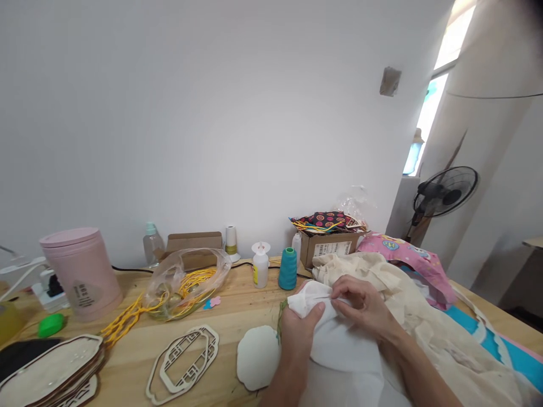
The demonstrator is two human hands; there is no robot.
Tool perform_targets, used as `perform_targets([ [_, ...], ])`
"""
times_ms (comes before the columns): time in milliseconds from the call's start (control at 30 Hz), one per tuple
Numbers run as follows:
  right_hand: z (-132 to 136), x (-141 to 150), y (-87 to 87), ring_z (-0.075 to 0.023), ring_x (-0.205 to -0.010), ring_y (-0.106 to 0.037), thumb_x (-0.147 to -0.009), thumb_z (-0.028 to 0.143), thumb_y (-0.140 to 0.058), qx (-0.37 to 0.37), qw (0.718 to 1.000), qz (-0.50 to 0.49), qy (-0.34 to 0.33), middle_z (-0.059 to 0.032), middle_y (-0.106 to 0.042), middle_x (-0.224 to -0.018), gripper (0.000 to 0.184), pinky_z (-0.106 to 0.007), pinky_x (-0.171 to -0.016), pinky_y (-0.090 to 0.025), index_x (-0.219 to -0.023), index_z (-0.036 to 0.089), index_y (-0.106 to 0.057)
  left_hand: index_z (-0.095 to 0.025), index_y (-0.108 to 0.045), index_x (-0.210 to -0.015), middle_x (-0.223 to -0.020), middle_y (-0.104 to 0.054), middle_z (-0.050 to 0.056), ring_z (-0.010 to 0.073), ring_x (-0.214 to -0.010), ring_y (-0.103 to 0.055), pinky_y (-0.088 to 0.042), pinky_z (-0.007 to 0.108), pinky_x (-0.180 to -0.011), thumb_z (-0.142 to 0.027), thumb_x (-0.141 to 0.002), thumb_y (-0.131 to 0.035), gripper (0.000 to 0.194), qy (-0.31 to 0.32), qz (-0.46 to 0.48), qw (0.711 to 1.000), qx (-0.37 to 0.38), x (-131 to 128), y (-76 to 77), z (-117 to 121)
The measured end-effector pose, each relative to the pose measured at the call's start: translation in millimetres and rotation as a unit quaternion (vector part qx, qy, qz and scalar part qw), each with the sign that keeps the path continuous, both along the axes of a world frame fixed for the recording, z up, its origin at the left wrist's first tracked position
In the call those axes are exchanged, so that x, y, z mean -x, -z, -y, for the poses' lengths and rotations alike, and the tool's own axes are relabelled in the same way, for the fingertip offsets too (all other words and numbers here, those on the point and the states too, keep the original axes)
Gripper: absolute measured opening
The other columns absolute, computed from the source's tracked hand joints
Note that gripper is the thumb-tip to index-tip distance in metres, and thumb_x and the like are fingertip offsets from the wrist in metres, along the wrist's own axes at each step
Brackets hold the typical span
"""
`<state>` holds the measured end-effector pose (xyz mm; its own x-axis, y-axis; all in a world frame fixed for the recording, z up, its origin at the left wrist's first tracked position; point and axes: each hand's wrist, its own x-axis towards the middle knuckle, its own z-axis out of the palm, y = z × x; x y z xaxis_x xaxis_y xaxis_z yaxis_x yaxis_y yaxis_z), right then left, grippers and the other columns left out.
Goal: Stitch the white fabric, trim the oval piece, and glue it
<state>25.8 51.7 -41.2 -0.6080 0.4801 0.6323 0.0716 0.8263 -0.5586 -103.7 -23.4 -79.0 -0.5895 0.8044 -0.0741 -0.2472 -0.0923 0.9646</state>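
Observation:
My left hand (299, 333) grips a folded piece of white cloth (335, 339) from below, thumb on top. My right hand (365, 305) pinches the cloth's upper edge with its fingers closed, close beside the left thumb. A thin green thread (280, 319) hangs from the cloth at the left hand. A white scalloped flat shape (257, 357) lies on the wooden table (237, 308) just left of my left hand. A heap of cream fabric (382, 268) lies behind and under my right arm.
A teal thread spool (287, 269) and a white glue bottle (260, 265) stand behind the cloth. A cardboard box (328, 247) holds patterned fabric. Left are wooden cut-out frames (183, 362), a bag of yellow cord (186, 282), a pink canister (80, 272). A fan (443, 195) stands at right.

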Motion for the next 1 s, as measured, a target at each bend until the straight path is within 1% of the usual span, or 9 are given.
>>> perform_targets([
  [100,3.1,2.0,-0.4,-0.0153,-0.063,-0.053,-0.071,0.015,-0.055,-0.022,1.000,-0.008,-0.005,-0.0025,-0.058,-0.065,0.008,-0.027,-0.057,-0.042,-0.066,0.019,-0.059,-0.014,-0.064,-0.087,-0.082,-0.070,0.009,0.0239,-0.080,-0.063,-0.048,0.031,-0.069,-0.028,-0.055,-0.071,0.035,0.034,-0.017,0.999,0.000,1.1,-0.1,-0.6],
  [200,4.7,4.1,1.2,-0.0153,-0.065,-0.053,-0.070,0.011,-0.054,-0.038,0.999,-0.003,-0.009,-0.0021,-0.058,-0.065,0.009,-0.027,-0.059,-0.041,-0.067,0.019,-0.058,-0.013,-0.061,-0.098,-0.092,-0.068,0.010,0.0236,-0.085,-0.062,-0.047,0.031,-0.073,-0.024,-0.056,-0.068,0.043,0.030,-0.031,0.999,-0.004,0.4,-3.8,1.1],
  [300,4.4,5.7,3.7,-0.0155,-0.065,-0.053,-0.069,0.009,-0.054,-0.054,0.999,-0.002,-0.002,-0.0018,-0.058,-0.066,0.010,-0.028,-0.060,-0.041,-0.067,0.019,-0.057,-0.015,-0.055,-0.110,-0.103,-0.066,0.009,0.0221,-0.094,-0.060,-0.044,0.029,-0.080,-0.022,-0.057,-0.068,0.055,0.032,-0.043,0.998,-0.043,-0.3,-5.3,2.3],
  [400,3.3,6.7,5.2,-0.0157,-0.065,-0.053,-0.069,0.009,-0.053,-0.074,0.997,0.003,0.016,-0.0015,-0.057,-0.066,0.011,-0.029,-0.062,-0.040,-0.067,0.019,-0.055,-0.016,-0.054,-0.112,-0.103,-0.065,0.008,0.0230,-0.094,-0.060,-0.044,0.030,-0.081,-0.022,-0.056,-0.069,0.059,0.030,-0.061,0.996,-0.052,-0.4,-2.8,1.5],
  [500,2.7,6.9,5.5,-0.0156,-0.065,-0.053,-0.068,0.008,-0.053,-0.090,0.995,0.014,0.029,-0.0010,-0.058,-0.066,0.011,-0.030,-0.063,-0.038,-0.067,0.019,-0.054,-0.016,-0.051,-0.116,-0.108,-0.063,0.009,0.0226,-0.097,-0.058,-0.043,0.031,-0.084,-0.019,-0.059,-0.066,0.059,0.034,-0.081,0.994,-0.060,-0.8,-0.4,0.8],
  [633,3.0,6.5,6.1,-0.0155,-0.065,-0.053,-0.067,0.009,-0.053,-0.100,0.994,0.034,0.038,-0.0003,-0.059,-0.066,0.011,-0.030,-0.064,-0.037,-0.068,0.020,-0.055,-0.016,-0.052,-0.115,-0.115,-0.059,0.009,0.0210,-0.104,-0.054,-0.039,0.029,-0.089,-0.014,-0.060,-0.063,0.056,0.035,-0.103,0.992,-0.064,-1.2,-1.9,2.1],
  [800,3.0,6.1,7.9,-0.0156,-0.067,-0.053,-0.066,0.007,-0.053,-0.102,0.993,0.049,0.038,0.0001,-0.059,-0.068,0.014,-0.030,-0.065,-0.037,-0.069,0.020,-0.055,-0.016,-0.056,-0.112,-0.116,-0.059,0.008,0.0214,-0.106,-0.052,-0.038,0.029,-0.091,-0.012,-0.061,-0.062,0.051,0.028,-0.126,0.990,-0.063,-1.1,-5.4,4.9],
  [1000,4.1,7.1,8.5,-0.0162,-0.068,-0.053,-0.067,0.008,-0.053,-0.113,0.991,0.054,0.037,-0.0006,-0.059,-0.068,0.013,-0.030,-0.064,-0.037,-0.069,0.021,-0.054,-0.019,-0.058,-0.109,-0.110,-0.063,0.006,0.0210,-0.101,-0.056,-0.041,0.028,-0.088,-0.009,-0.058,-0.064,0.052,0.031,-0.082,0.993,-0.083,-1.2,-3.7,3.1],
])
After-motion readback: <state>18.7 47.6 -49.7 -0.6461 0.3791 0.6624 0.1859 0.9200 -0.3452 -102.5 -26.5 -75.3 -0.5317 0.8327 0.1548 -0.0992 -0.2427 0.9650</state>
